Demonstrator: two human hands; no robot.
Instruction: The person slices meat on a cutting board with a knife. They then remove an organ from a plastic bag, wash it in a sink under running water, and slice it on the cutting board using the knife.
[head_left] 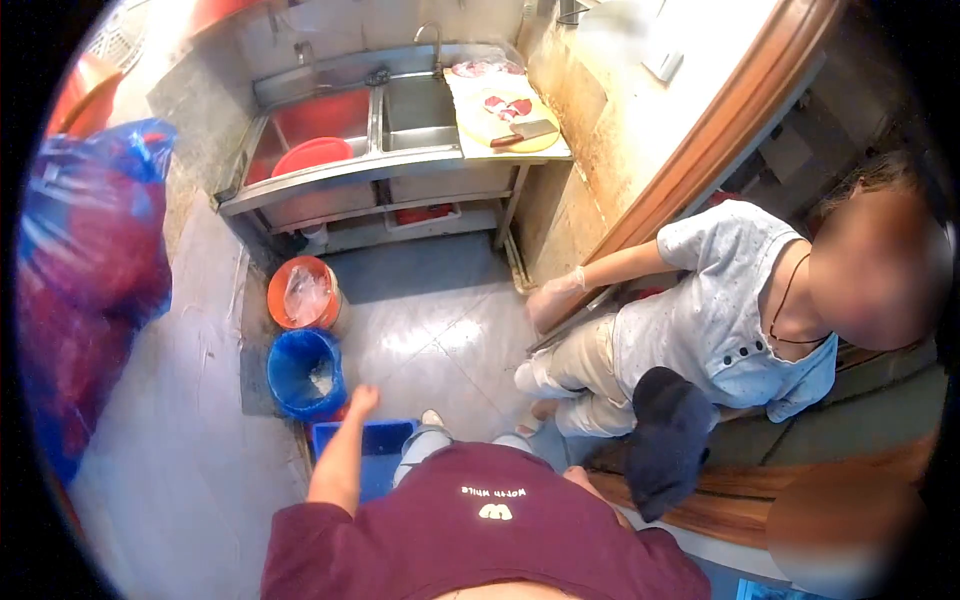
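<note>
My left hand [366, 400] hangs in front of me with its fingers curled in; I see nothing in it. It is nearest to a blue bag-lined bin [277, 378] with pale scraps inside, and a blue crate [362, 438] stands just below it on the floor. My right hand [582, 480] is low beside my maroon shirt, partly hidden, and its fingers do not show clearly. A dark cap [668, 440] appears to the right of that hand. Beyond the blue bin is an orange bucket [332, 290] holding clear plastic.
A person in a light shirt [690, 300] with a gloved hand [556, 298] stands at the right doorway. Ahead is a steel double sink [385, 160] with a red basin [312, 153]. Meat [508, 106] and a cleaver [526, 133] lie on the side board. Filled bags [95, 250] stand left.
</note>
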